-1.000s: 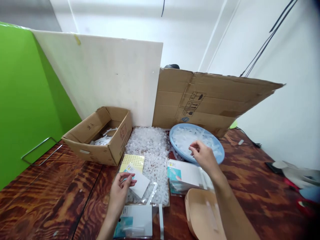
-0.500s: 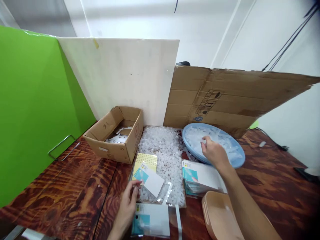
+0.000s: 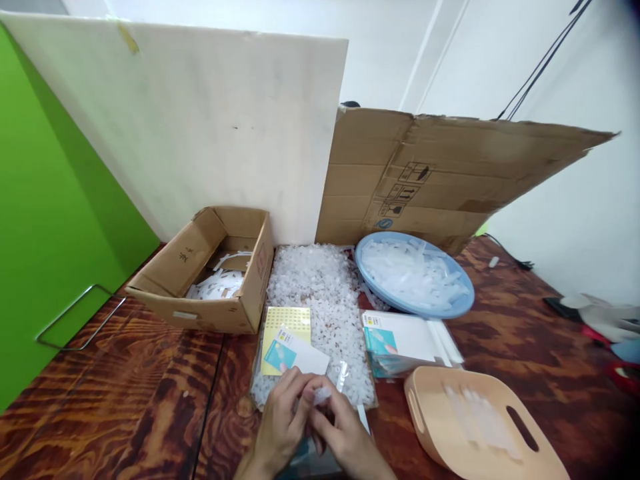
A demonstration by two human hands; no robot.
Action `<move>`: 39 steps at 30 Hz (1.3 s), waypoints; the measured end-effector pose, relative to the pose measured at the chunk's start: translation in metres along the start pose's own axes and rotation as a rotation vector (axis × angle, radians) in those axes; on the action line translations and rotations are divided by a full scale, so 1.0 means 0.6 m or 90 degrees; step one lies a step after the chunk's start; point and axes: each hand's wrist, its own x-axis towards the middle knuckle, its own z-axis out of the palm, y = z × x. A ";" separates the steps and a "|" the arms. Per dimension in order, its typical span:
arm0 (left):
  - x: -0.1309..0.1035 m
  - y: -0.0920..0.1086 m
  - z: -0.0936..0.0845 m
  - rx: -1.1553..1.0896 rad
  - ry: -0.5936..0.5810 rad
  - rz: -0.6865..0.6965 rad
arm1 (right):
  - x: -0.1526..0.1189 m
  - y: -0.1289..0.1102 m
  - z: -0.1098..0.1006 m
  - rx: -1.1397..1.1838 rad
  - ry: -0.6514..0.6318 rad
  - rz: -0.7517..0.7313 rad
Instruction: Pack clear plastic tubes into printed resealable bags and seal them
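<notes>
Close together at the front of the table, my left hand (image 3: 286, 415) and my right hand (image 3: 345, 427) are both closed, fingertips meeting around a small translucent plastic piece (image 3: 323, 395). Its exact shape is partly hidden by my fingers. Just beyond them a white and teal printed card (image 3: 306, 357) lies tilted over a yellow sheet of small round stickers (image 3: 295, 317). Beneath my hands a packaged card (image 3: 313, 460) is mostly covered. Many small clear-white pieces (image 3: 320, 280) fill a shallow tray or flat box under the sheet and card.
A blue basin (image 3: 467, 300) of translucent strips stands at the back right, beside a stack of packaged cards (image 3: 400, 337). A peach plastic bin (image 3: 435, 413) holds several strips at the right front. An open cardboard box (image 3: 200, 313) with white scraps sits left; cardboard and white panels stand behind.
My right hand has left the blue basin and come to the front, meeting my left hand around a small translucent piece. My left hand has moved slightly right, and the view has tilted down.
</notes>
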 end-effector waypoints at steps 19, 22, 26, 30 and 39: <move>-0.020 -0.028 -0.015 0.059 -0.026 -0.093 | 0.038 0.051 -0.052 0.153 0.164 0.044; -0.018 -0.024 -0.015 0.093 -0.055 -0.086 | 0.037 0.060 -0.053 0.155 0.193 0.028; -0.017 -0.029 -0.011 0.148 -0.078 -0.076 | 0.035 0.066 -0.055 0.228 0.195 0.021; -0.021 -0.035 -0.007 0.198 -0.118 -0.051 | 0.034 0.057 -0.055 0.269 0.172 0.017; -0.028 -0.032 -0.006 0.272 -0.138 -0.010 | 0.033 0.041 -0.064 0.126 0.156 -0.097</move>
